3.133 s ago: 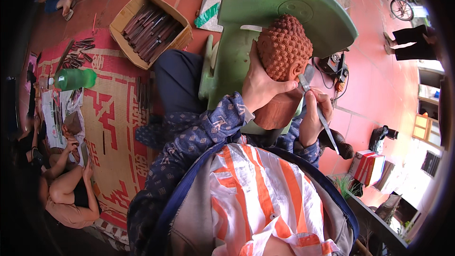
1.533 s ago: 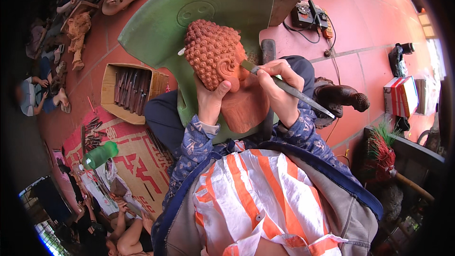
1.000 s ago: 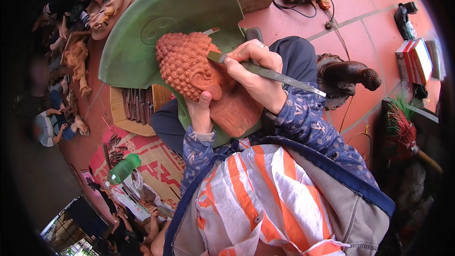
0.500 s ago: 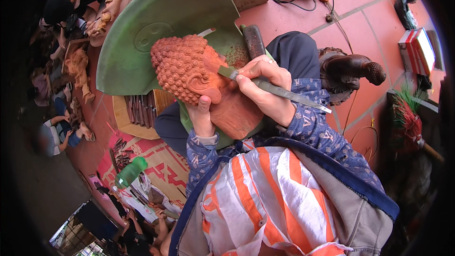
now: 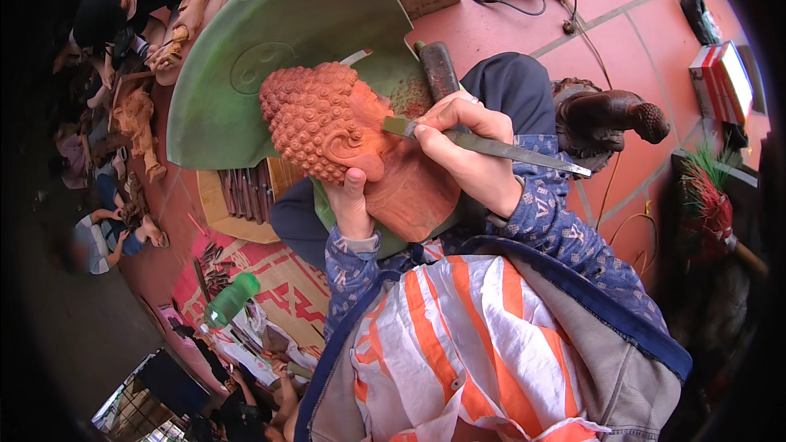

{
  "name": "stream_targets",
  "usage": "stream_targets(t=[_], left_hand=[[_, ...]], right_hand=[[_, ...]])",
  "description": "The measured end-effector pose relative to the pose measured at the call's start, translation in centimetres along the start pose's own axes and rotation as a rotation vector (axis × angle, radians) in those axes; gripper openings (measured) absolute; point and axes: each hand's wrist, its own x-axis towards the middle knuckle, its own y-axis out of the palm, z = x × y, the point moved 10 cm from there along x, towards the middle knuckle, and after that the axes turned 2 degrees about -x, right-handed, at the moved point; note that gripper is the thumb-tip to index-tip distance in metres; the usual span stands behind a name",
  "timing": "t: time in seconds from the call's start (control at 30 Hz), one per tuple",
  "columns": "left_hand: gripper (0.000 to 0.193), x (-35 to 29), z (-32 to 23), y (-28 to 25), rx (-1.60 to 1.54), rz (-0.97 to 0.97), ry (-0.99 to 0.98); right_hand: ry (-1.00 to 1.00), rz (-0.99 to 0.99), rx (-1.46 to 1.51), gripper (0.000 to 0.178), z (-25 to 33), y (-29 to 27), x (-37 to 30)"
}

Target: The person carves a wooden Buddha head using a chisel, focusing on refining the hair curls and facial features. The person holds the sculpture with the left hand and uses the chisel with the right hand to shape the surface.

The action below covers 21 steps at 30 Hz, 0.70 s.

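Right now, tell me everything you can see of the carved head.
The carved head is reddish-brown and looks wooden. Rows of small round knobs cover its scalp; below are a long-lobed ear and a smoother, blocky base. It lies tilted, crown toward the picture's upper left, its face mostly turned from view. The left hand grips it below the ear; the flat tool in the right hand reaches its face side.

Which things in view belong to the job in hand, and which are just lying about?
In the job:
- carved head, gripped by the left hand
- flat tool, in the right hand

Seemingly just lying about:
- green bottle
- dark statue
- red-and-white box
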Motion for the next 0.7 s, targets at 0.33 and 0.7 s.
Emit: stream_targets(t=[0.33, 0.7], left_hand=[[0.104, 0.1, -0.7, 0.6, -0.073, -0.056, -0.033], [0.097, 0.1, -0.7, 0.8, -0.078, -0.031, -0.003]], right_hand=[[0.048, -0.024, -0.016, 0.013, -0.4, -0.2, -0.7], [-0.032, 0.009, -0.127, 0.009, 0.2, -0.2, -1.4]])
